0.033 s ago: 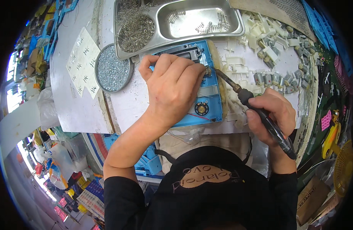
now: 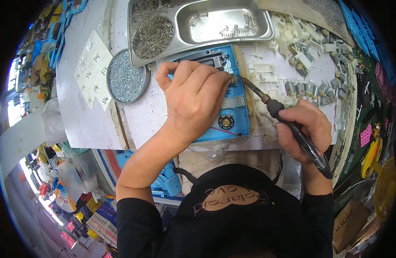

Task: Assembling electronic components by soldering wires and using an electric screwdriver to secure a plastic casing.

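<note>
While right hand (image 2: 312, 124) holds the soldering iron (image 2: 302, 140) by its handle, left hand (image 2: 193, 99) covers part of the blue case (image 2: 241, 118) on the counter (image 2: 142, 116); can't tell that hand's grip. Case likely light, stiff: hold by outer edges.

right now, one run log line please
left hand: over blue housing | right hand: gripping soldering iron, tip near left hand | nearby: metal tray, round dish

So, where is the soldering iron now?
In the head view, the soldering iron is right of centre, in the right hand, its tip close to the left hand over the blue casing.
</note>
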Motion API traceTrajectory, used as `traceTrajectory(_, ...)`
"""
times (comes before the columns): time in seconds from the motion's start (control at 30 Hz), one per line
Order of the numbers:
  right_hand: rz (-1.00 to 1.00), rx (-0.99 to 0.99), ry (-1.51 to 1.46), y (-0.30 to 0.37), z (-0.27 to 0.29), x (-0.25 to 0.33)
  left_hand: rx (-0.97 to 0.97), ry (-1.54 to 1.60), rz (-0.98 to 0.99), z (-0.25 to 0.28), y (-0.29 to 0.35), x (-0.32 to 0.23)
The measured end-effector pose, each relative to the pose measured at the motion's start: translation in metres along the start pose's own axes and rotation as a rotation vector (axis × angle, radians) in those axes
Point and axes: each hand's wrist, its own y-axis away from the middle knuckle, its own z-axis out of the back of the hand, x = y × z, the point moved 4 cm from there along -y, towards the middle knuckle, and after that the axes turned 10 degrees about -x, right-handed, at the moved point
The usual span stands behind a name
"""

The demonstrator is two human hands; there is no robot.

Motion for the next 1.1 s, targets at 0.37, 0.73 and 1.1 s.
traceTrajectory(0.37, -0.015, 0.013, 0.016, -0.0006, -0.0019, -0.0007, 0.033, -0.027, -0.016, -0.0007, -0.0007, -0.0012)
traceTrajectory(0.73, -0.007, 0.024, 0.030, -0.0017, -0.0080, -0.0022, 0.016, -0.035, -0.019, -0.0013, 0.0006, -0.0007)
traceTrajectory(1.1, 0.006, -0.012, -0.010, 0.0037, -0.0023, -0.0035, -0.005, -0.014, -0.026, -0.0026, 0.0016, -0.0007)
